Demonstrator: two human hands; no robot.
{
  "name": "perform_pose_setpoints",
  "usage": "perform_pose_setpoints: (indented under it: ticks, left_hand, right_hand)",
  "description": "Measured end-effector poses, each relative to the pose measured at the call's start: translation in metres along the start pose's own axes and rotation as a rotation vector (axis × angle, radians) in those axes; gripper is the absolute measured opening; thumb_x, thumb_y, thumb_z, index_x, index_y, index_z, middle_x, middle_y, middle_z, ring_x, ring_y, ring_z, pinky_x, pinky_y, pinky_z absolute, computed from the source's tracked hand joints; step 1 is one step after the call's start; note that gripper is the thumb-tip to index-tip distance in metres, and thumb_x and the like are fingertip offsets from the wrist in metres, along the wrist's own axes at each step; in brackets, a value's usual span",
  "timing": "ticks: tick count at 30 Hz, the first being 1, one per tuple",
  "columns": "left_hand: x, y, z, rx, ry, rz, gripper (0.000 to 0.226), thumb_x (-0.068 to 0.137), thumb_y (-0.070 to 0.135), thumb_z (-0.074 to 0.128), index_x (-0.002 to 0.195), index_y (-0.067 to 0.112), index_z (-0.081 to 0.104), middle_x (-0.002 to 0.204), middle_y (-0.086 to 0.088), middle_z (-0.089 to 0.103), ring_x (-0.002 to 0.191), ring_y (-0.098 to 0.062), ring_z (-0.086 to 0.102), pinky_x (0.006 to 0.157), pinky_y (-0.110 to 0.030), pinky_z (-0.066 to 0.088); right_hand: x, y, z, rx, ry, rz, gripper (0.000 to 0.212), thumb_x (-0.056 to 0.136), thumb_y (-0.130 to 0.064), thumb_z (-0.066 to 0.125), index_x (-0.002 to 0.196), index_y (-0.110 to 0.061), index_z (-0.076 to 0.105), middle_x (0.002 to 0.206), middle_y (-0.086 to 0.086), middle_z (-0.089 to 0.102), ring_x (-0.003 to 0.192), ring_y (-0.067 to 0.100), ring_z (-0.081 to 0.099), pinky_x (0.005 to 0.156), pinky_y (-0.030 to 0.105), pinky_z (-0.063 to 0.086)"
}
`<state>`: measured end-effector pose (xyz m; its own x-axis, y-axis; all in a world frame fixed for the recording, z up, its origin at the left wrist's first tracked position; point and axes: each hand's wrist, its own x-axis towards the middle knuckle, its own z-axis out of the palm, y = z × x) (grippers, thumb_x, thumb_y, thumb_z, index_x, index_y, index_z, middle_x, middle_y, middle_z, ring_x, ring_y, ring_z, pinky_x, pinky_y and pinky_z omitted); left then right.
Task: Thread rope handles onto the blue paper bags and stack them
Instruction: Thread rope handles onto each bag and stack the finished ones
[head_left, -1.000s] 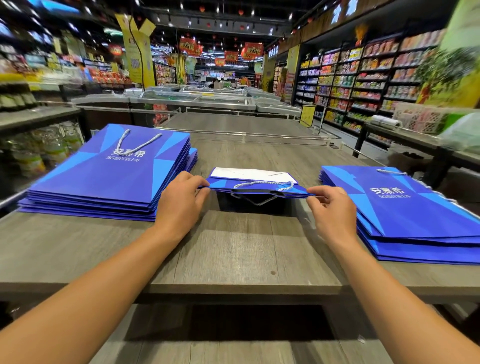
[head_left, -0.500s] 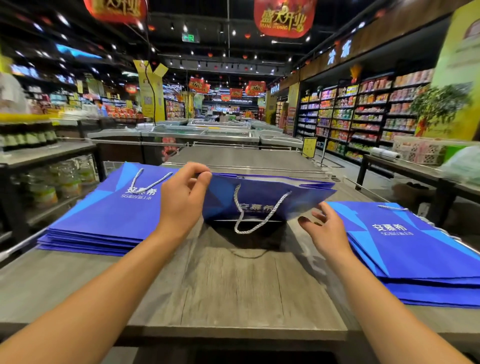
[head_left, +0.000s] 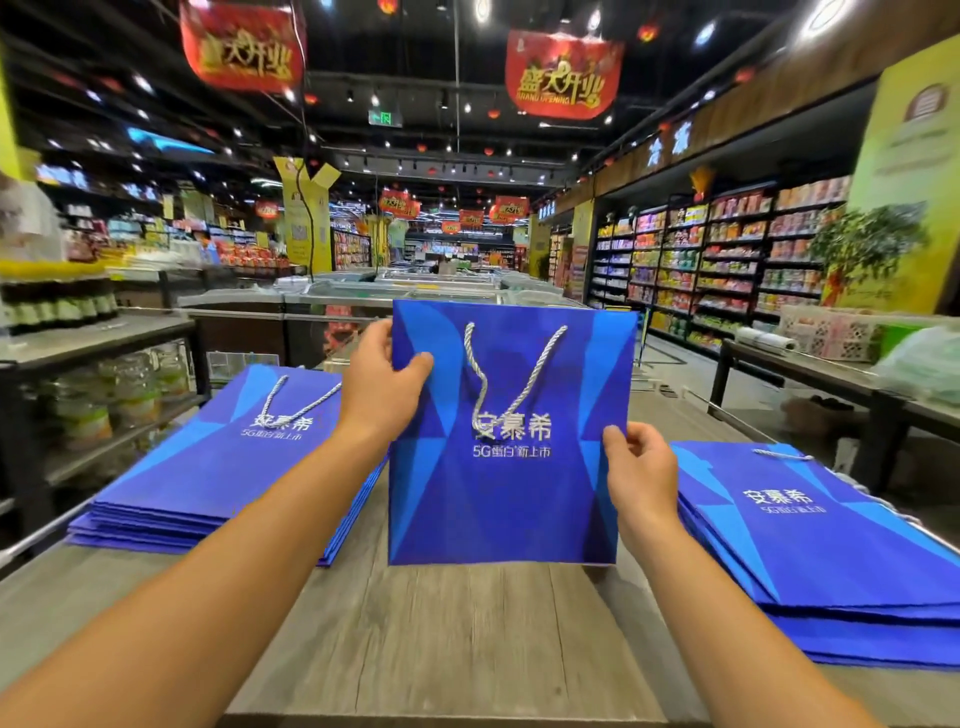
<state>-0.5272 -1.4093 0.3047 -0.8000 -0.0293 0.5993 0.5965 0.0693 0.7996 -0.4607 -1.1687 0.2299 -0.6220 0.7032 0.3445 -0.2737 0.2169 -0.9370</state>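
You hold one blue paper bag (head_left: 501, 436) upright in front of you, its printed face toward you, above the wooden table (head_left: 447, 639). Your left hand (head_left: 382, 382) grips the bag's left edge near the top, thumb curled onto the front face and fingers behind. Your right hand (head_left: 641, 475) pinches the right edge lower down, thumb on the front. A silver rope handle (head_left: 511, 374) hangs in a loop down the bag's front, both ends entering near the top edge. The bag's bottom edge is just above the tabletop; whether it touches the wood you cannot tell from here. To your left a stack of flat blue bags (head_left: 218, 467) lies on the table, a rope handle showing on the top one. To your right lies a second stack of blue bags (head_left: 826, 551), flat as well. Store shelves (head_left: 727, 260) line the aisle on the right, and red banners (head_left: 563, 73) hang overhead
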Motion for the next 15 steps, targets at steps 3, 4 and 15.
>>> perform_pose_setpoints:
  ticks: [3, 4, 15]
  left_hand:
    - [-0.021, -0.032, 0.003, 0.1, -0.127, -0.151, 0.042, 0.086, 0.004, 0.064, 0.118, 0.028, 0.051, 0.113, 0.007, 0.066, 0.097, -0.011, 0.067, 0.087, -0.042, 0.056]
    - [-0.032, -0.042, 0.002, 0.106, -0.16, -0.198, 0.047, 0.084, 0.002, 0.064, 0.119, 0.031, 0.05, 0.114, 0.007, 0.066, 0.099, -0.014, 0.067, 0.088, -0.044, 0.056]
    - [-0.035, -0.063, -0.026, 0.327, -0.165, -0.324, 0.078, 0.083, 0.014, 0.07, 0.15, 0.023, 0.032, 0.149, 0.003, 0.045, 0.13, -0.017, 0.048, 0.101, -0.035, 0.044]
  right_hand:
    - [-0.008, 0.01, -0.003, -0.056, 0.008, 0.018, 0.016, 0.093, -0.017, 0.06, 0.108, -0.02, 0.057, 0.099, -0.001, 0.065, 0.092, 0.02, 0.063, 0.081, 0.037, 0.05]
    - [-0.014, 0.016, -0.006, -0.069, -0.014, 0.023, 0.024, 0.091, -0.015, 0.062, 0.113, -0.021, 0.056, 0.1, -0.003, 0.065, 0.092, 0.018, 0.063, 0.082, 0.037, 0.052]
    - [-0.018, -0.001, 0.021, -0.136, -0.04, 0.033, 0.052, 0.084, -0.014, 0.069, 0.131, -0.024, 0.047, 0.09, -0.009, 0.061, 0.08, 0.011, 0.06, 0.074, 0.037, 0.051]
